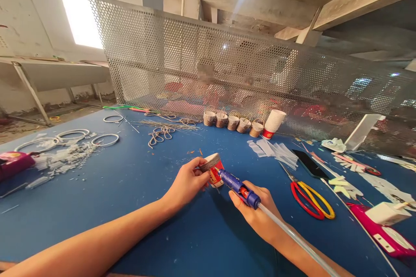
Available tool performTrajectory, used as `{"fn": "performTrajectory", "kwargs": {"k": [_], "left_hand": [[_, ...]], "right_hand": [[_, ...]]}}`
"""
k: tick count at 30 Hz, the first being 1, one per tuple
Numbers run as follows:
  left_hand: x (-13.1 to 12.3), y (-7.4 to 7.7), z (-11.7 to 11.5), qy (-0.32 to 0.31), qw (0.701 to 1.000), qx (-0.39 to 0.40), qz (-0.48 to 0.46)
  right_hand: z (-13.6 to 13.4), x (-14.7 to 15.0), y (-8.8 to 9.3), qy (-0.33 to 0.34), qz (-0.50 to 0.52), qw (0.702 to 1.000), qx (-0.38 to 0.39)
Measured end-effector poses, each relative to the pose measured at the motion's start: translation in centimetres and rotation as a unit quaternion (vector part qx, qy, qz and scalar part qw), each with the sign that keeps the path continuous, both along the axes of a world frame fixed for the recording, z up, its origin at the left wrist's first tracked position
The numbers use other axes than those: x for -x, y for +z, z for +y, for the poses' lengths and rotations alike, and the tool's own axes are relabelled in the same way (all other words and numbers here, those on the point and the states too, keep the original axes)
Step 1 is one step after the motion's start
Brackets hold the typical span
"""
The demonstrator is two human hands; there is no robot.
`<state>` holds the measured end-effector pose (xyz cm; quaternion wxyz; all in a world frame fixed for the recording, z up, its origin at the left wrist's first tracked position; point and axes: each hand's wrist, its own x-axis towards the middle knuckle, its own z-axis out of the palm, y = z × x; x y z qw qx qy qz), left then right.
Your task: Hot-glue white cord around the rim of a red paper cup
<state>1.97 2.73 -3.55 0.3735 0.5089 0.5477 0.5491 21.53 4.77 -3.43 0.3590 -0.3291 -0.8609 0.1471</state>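
- Head view: your left hand (186, 181) closes round a small paper cup (212, 169), wrapped in tan cord with red showing below, held just above the blue table (130, 190).
- Your right hand (256, 214) grips a blue glue gun (238, 187), nozzle touching the cup.
- Your fingers hide the cup's near side; you cannot see the gun's trigger.

left hand (187, 183): grips a wrapped paper cup (212, 169) lying on its side
right hand (256, 212): holds a blue glue gun (238, 188), nozzle at the cup
bench (130, 190): blue; scissors (308, 197), phone (308, 163), white rings (104, 140)
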Motion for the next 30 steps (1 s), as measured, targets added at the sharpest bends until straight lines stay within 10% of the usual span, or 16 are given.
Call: {"fn": "performTrajectory", "kwargs": {"k": [30], "left_hand": [[0.1, 0.5, -0.2, -0.022, 1.000, 0.014, -0.008]], "right_hand": [[-0.4, 0.6, -0.7, 0.024, -0.010, 1.000, -0.001]]}}
